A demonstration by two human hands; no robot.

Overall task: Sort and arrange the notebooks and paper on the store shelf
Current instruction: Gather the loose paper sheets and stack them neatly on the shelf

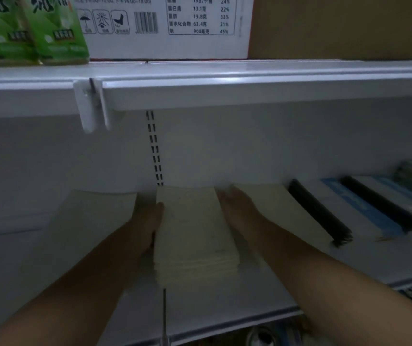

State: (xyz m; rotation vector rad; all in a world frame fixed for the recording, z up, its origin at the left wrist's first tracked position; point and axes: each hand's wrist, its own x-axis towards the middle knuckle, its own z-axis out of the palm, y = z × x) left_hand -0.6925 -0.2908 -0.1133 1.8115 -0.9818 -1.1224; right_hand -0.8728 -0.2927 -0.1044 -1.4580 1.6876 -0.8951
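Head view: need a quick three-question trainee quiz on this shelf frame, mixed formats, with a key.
1. True or false: the left hand and the right hand lie against opposite sides of the cream paper stack.
2. What stands at the left end of the upper shelf? A) green cartons B) red tins C) glass jars
3. Fill in: the notebooks to the right of the stack have ____ spines.

Key: 1 true; 2 A; 3 black.
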